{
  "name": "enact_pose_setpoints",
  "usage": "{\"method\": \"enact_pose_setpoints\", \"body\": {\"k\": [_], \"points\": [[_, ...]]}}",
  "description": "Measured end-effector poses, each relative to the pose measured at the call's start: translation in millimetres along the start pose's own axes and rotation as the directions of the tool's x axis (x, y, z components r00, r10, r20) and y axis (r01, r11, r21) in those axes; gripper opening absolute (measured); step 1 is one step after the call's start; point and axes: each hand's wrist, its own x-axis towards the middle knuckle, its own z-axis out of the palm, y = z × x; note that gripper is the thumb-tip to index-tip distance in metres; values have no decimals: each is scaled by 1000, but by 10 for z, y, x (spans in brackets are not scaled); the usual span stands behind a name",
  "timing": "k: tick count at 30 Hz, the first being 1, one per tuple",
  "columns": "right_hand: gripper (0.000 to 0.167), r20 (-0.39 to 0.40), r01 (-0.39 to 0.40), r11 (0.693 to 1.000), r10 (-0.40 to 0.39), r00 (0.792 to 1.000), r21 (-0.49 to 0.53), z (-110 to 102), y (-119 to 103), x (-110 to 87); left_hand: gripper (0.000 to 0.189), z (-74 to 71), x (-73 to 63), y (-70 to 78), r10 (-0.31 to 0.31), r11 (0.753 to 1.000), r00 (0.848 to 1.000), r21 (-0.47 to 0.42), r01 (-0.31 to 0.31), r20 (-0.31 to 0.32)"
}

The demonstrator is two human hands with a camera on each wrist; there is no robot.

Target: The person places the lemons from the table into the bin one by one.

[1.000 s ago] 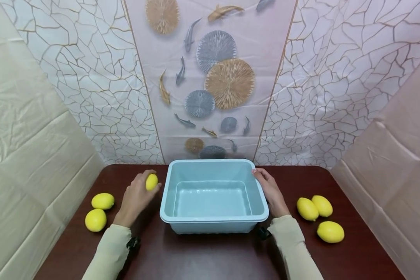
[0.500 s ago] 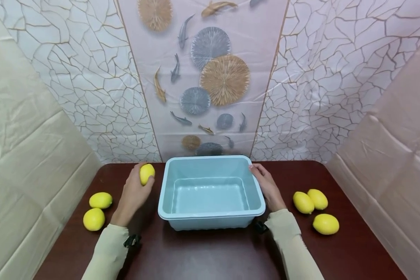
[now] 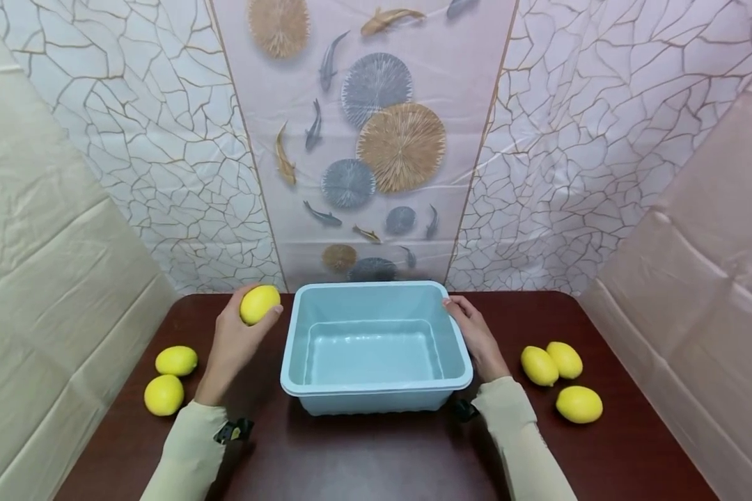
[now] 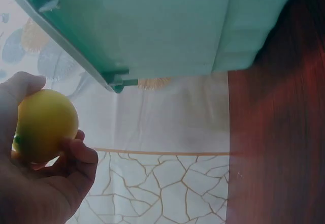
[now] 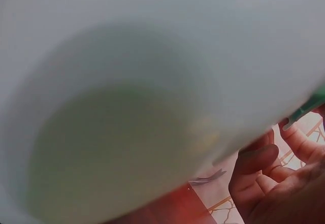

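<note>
A yellow lemon (image 3: pixel 260 305) is gripped between the thumb and fingers of my left hand (image 3: pixel 235 344), raised just left of the basin. The left wrist view shows the same lemon (image 4: pixel 48 125) in the curled fingers, apart from the basin's side. My right hand (image 3: pixel 481 341) holds the right rim of the light blue plastic basin (image 3: pixel 376 385), thumb on top. In the right wrist view the basin wall (image 5: pixel 152 56) fills most of the picture, blurred, and the fingers (image 5: pixel 254 163) bend beneath its rim. Nothing lies inside the basin.
Two lemons (image 3: pixel 164 395) lie on the dark red-brown table (image 3: pixel 363 459) left of my left forearm. Three more lemons (image 3: pixel 579 404) sit right of my right hand. A patterned cloth wall (image 3: pixel 376 209) stands behind the table, with beige cloth at both sides.
My left hand has lifted the lemon slightly and turned, so more of the lemon faces the head camera. The right hand stays on the basin's rim. The head view has shifted a little.
</note>
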Motion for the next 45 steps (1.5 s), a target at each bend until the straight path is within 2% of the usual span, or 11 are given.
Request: {"method": "enact_pose_setpoints", "body": {"k": [4,8,12,15,21,27,32,39,45], "points": [[52,4,1,1000,-1,1000,-16,-12,-43,-11,71,8,4,57,-4,1000,1000,-12,4,15],[56,-2,32,999,-32,999,-29,-5,-42,-16,67,6,-6,116,-1,999,1000,-33,2,29],[58,-29,53,998,-54,998,-41,13,-7,3,64,20,-30,173,30,998,997,-63,-25,71],[58,-28,37,998,-39,999,-48,36,29,7,63,37,-50,209,25,996,995,-85,-16,100],[62,-3,36,998,-36,999,-45,63,111,-7,58,150,-34,266,-12,984,994,-175,32,113],[59,8,28,999,-28,1000,-30,39,68,-37,54,210,2,368,36,966,990,-259,2,139],[60,6,33,999,-33,999,-30,-6,44,21,49,254,13,422,78,958,979,-288,-20,190],[64,-6,43,998,-44,999,-45,-66,26,8,46,349,6,488,148,936,954,-348,-50,260],[63,9,43,999,-43,999,-29,5,79,10,44,383,-30,431,184,941,936,-329,-79,301]]}}
